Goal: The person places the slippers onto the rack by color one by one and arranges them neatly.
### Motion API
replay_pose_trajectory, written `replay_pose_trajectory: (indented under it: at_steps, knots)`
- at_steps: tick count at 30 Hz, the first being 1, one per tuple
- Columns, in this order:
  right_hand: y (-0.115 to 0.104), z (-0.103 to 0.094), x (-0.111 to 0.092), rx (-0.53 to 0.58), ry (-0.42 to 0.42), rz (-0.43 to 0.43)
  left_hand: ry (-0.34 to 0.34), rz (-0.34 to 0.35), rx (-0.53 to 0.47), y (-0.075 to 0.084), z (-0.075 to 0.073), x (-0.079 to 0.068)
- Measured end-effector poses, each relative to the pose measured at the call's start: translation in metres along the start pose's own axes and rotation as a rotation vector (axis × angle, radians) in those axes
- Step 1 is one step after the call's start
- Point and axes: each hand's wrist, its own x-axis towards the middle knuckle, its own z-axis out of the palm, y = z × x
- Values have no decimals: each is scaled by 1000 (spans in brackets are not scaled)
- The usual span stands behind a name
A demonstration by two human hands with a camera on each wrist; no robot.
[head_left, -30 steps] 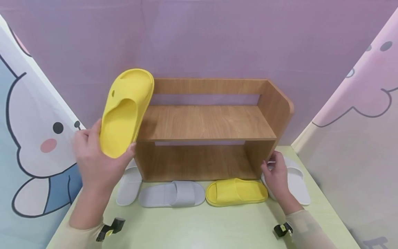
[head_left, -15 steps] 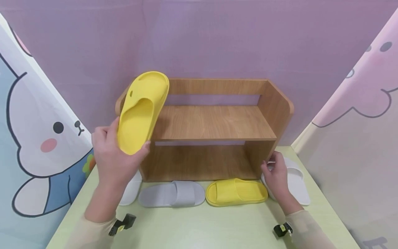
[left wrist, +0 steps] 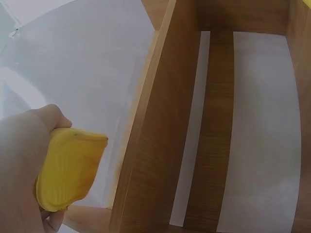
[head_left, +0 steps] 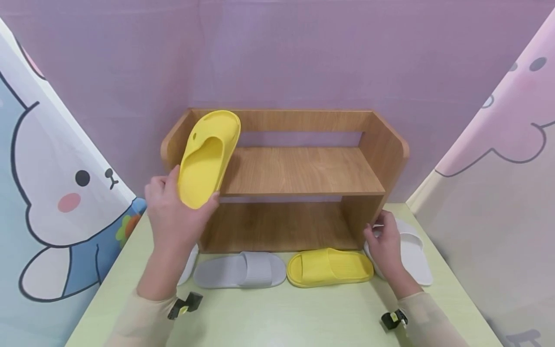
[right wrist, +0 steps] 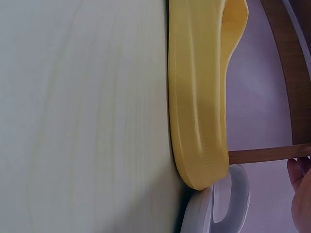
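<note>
My left hand [head_left: 178, 209] grips a yellow slipper [head_left: 201, 176] by its heel, with the toe tilted up and away, in front of the upper left part of a wooden shoe rack [head_left: 299, 168]. The left wrist view shows the heel of that slipper [left wrist: 70, 167] between thumb and fingers, beside the rack's boards [left wrist: 150, 126]. Low on the right, my right hand [head_left: 386, 243] pinches the front edge of the rack's side panel. In the right wrist view only some fingertips [right wrist: 296, 174] show, at the panel's edge [right wrist: 262, 154].
Before the rack lie a grey slipper [head_left: 225, 271] and another yellow slipper [head_left: 331, 267] on the pale table [head_left: 269, 318]. A white slipper [head_left: 415, 255] lies beside the right hand. Another white slipper [head_left: 189, 265] is mostly hidden by the left arm. Cloth hangs behind and at both sides.
My left hand has carried the yellow slipper rightward and, lately, slightly down, from the rack's left end to before its upper shelf. The right hand has stayed in place.
</note>
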Motion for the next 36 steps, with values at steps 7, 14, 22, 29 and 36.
replay_pose_trajectory:
  at_steps: [7,14,22,29,36]
  knots:
    - [0,1,0,7,7,-13,-15,-29,42,6,4,0]
    - [1,1,0,8,9,-12,-93,-89,77,11,6,3]
    - [1,1,0,12,14,-19,-160,-155,101,14,9,2]
    - [1,1,-1,8,13,-17,-162,-145,119,15,12,2]
    - [-1,1,-1,5,11,-11,-155,-141,145,14,18,3]
